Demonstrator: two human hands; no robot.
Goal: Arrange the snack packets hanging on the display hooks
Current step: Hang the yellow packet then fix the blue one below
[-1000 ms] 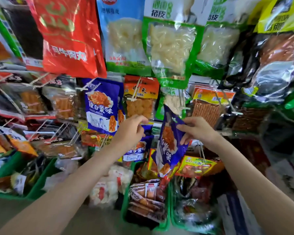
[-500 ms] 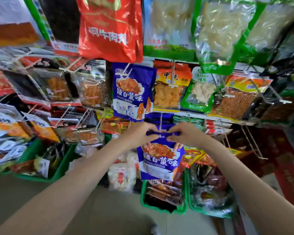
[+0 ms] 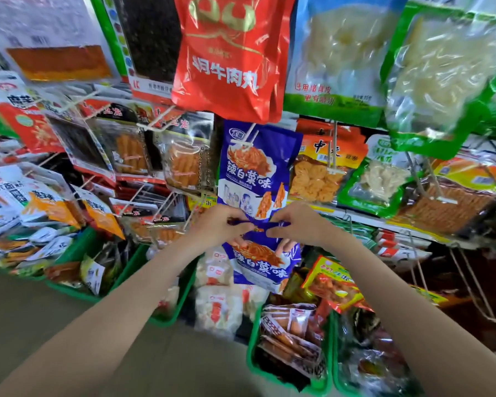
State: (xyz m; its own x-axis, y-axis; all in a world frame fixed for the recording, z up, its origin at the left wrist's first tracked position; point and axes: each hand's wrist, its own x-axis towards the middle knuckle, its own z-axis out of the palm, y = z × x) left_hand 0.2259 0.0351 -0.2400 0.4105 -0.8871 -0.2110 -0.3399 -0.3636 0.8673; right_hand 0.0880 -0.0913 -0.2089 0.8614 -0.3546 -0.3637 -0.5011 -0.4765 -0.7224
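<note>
a display rack [image 3: 364, 217] of snack packets fills the view, with rows of white hooks carrying bags and green baskets [image 3: 252, 356] of loose packets along its bottom edge, above a grey floor [image 3: 26, 316]. across the top edge hang the biggest bags: a red bag [image 3: 226, 61] at the middle, a blue and green bag of pale strips [image 3: 338, 55] to its right, and a clear green-edged bag [image 3: 441, 75] toward the top right corner. in the next row down, a blue packet [image 3: 255, 170] hangs on a hook [image 3: 248, 137] just under the red bag, with an orange packet [image 3: 321, 170] right beside it and clear packets of orange sticks [image 3: 184, 164] to its left. directly below the hanging blue packet, a second blue packet [image 3: 262, 265] of the same print is held up near the rack's middle, its top edge between the two hands and its body hanging free in front of the baskets. the left hand [image 3: 216, 224] pinches the top left of this packet, fingers curled onto it. the right hand [image 3: 295, 223] pinches the top right the same way, thumb and fingers closed on the folded edge. the fingertips of the two hands are close together. whether the packet's hole is on a hook cannot be told. a yellow and red packet [image 3: 332, 282] sits just right of the held one.
</note>
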